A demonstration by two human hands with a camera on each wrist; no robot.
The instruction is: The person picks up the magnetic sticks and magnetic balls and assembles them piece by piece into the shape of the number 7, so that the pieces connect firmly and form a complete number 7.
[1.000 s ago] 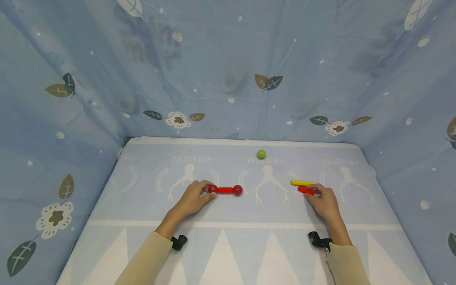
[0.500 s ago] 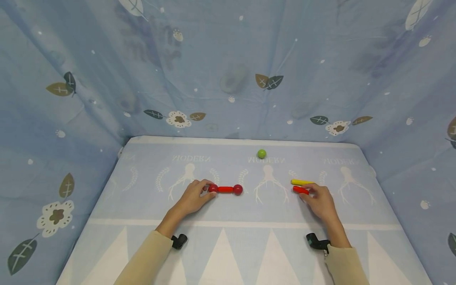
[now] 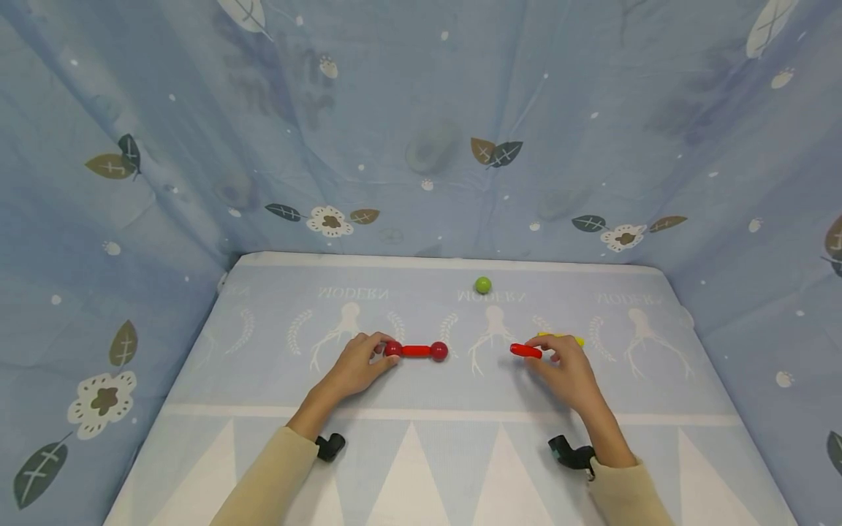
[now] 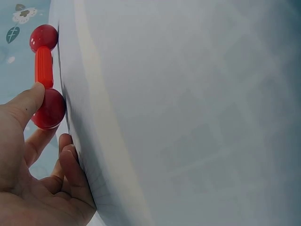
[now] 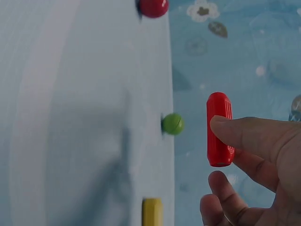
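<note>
With thumb and fingers my left hand (image 3: 355, 365) pinches the near ball of a red joined toy piece (image 3: 416, 351), a short rod with a dark red ball on each end. The left wrist view shows the thumb on the lower ball (image 4: 49, 109), while the far ball (image 4: 43, 37) sticks out. My right hand (image 3: 567, 372) holds a loose red grooved rod (image 5: 217, 102) between thumb and fingers, just above the table. That rod points left, a short distance from the joined piece's free ball. Behind the right hand lies a yellow rod (image 3: 579, 341), mostly covered by it in the head view.
A green ball (image 3: 483, 285) sits near the table's back edge. The table (image 3: 454, 394) has a patterned cover, and blue printed cloth (image 3: 421, 109) hangs behind and at both sides.
My right hand has lifted the red rod away from beside the yellow rod and carried it left toward the joined piece. The left hand stays put with its piece.
</note>
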